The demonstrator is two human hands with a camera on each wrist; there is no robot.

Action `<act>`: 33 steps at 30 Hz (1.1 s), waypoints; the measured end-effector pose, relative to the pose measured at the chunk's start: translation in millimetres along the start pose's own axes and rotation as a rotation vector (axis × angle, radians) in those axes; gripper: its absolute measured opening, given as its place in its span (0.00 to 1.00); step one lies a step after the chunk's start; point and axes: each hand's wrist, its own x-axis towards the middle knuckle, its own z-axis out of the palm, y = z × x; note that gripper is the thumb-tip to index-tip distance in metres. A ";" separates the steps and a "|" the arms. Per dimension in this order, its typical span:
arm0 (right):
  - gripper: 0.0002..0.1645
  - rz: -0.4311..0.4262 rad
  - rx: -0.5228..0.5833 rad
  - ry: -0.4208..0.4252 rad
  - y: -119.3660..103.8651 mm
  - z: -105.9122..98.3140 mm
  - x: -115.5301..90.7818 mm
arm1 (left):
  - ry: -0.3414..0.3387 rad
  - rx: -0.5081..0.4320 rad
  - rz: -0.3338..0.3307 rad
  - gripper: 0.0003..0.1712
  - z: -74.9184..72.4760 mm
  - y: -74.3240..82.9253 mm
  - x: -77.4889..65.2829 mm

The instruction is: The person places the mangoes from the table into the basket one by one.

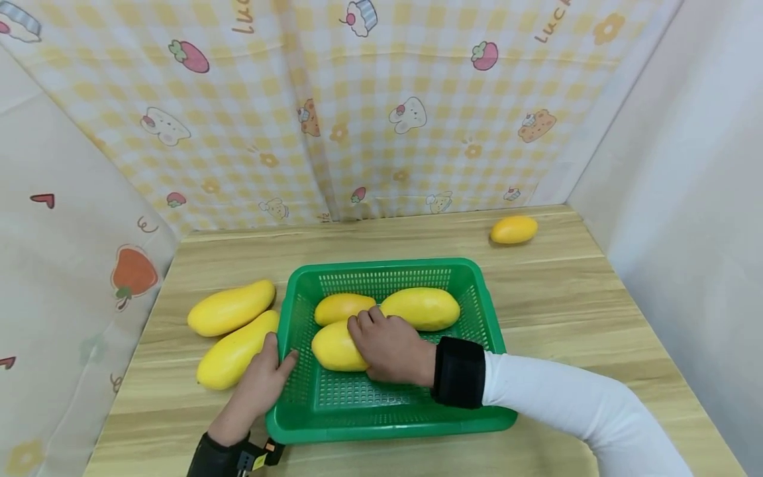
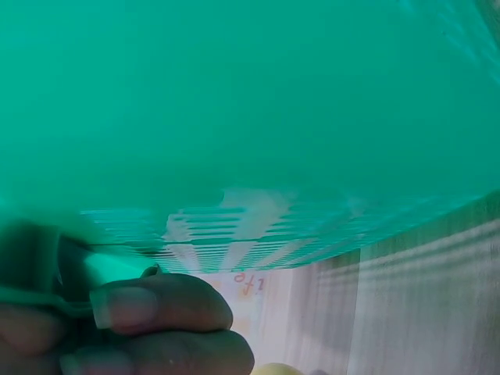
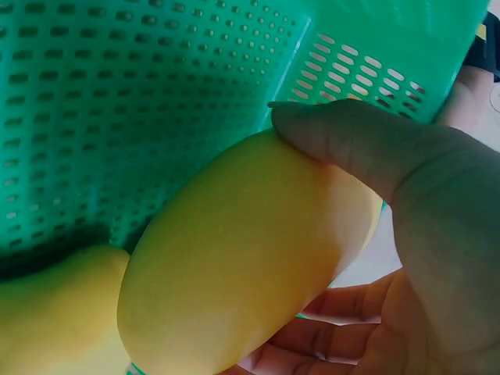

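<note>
A green plastic basket point(image 1: 393, 434) with slotted walls stands on the wooden table. My left hand point(image 1: 262, 379) grips its left rim, the thumb over the edge and the fingers point(image 2: 168, 305) curled beneath, as the left wrist view shows. Inside the basket, my right hand point(image 1: 393, 344) holds a yellow mango point(image 1: 335, 348), with the thumb on one side and the fingers round the other. In the right wrist view this mango point(image 3: 242, 258) fills the middle. Behind it in the basket lie a smaller orange-yellow mango point(image 1: 342, 308) and a large yellow one point(image 1: 423, 309).
Two large yellow mangoes point(image 1: 232, 309) point(image 1: 229, 361) lie on the table left of the basket, the nearer beside my left hand. A small mango point(image 1: 514, 230) sits at the table's far right. A checked cloth point(image 1: 357, 165) hangs behind, and pale walls point(image 1: 673, 199) flank the table.
</note>
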 end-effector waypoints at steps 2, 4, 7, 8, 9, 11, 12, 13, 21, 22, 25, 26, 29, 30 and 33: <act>0.36 -0.006 -0.019 0.012 -1.8 2.6 1.7 | 0.006 0.004 0.002 0.15 0.0 0.0 -0.3; 0.32 -0.007 -0.040 0.029 -3.6 6.1 2.6 | 0.009 0.016 0.009 0.14 0.5 0.1 -0.4; 0.26 -0.003 -0.051 0.049 -6.7 13.1 3.3 | 0.009 0.032 0.020 0.14 1.9 0.8 -0.6; 0.25 -0.004 -0.052 0.056 -7.9 15.3 3.4 | 0.008 0.034 0.023 0.14 2.3 1.2 -0.7; 0.24 -0.005 -0.053 0.061 -9.2 17.0 3.5 | 0.006 0.033 0.024 0.14 2.7 1.5 -0.8; 0.23 -0.008 -0.062 0.072 -11.8 20.5 4.3 | 0.006 0.024 0.024 0.14 3.0 2.4 -1.2; 0.22 -0.011 -0.072 0.076 -13.0 22.2 4.8 | 0.008 0.024 0.023 0.14 3.0 2.9 -1.3; 0.23 -0.010 -0.082 0.080 -14.1 23.5 5.3 | 0.008 0.021 0.022 0.14 2.9 3.2 -1.5; 0.23 0.014 -0.102 0.068 -19.1 31.1 11.9 | 0.002 0.008 0.008 0.14 1.3 2.9 -2.7; 0.23 0.014 -0.100 0.061 -19.4 31.1 12.6 | 0.002 0.006 0.007 0.14 1.0 2.7 -2.8; 0.25 0.018 -0.094 0.044 -19.5 30.0 13.9 | 0.003 0.006 0.007 0.14 0.0 1.8 -2.5; 0.25 0.020 -0.089 0.041 -19.4 29.9 14.3 | 0.005 0.009 0.007 0.14 -0.3 1.7 -2.3; 0.27 0.028 -0.067 0.022 -19.1 28.0 14.6 | 0.010 0.019 0.011 0.14 -0.8 1.2 -1.6; 0.28 0.030 -0.050 0.008 -19.0 27.6 14.6 | 0.012 0.024 0.011 0.14 -0.8 1.0 -1.6; 0.31 0.044 0.012 -0.047 -18.9 25.5 14.8 | 0.017 0.032 0.010 0.15 -0.7 0.3 -2.2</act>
